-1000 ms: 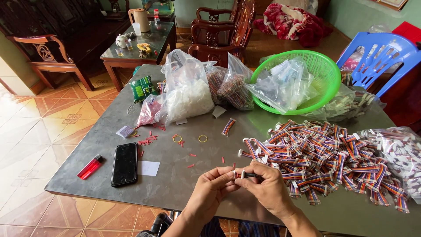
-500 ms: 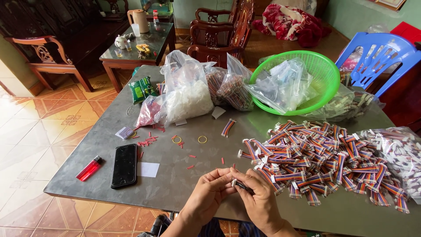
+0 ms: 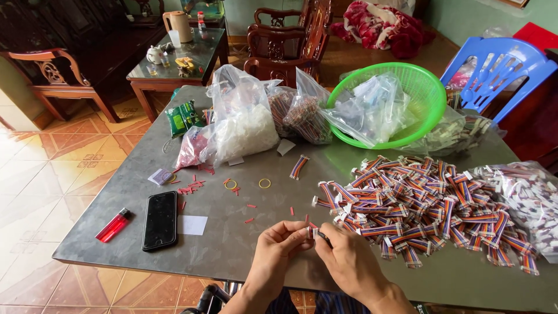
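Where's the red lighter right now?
In the head view the red lighter lies near the table's front-left corner, just left of the black phone and well left of the left hand.

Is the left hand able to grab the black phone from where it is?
Probably yes. The left hand is at the table's near edge, pinching a small piece with the right hand. The black phone lies flat to its left, with only bare grey table between them. It would have to let go first.
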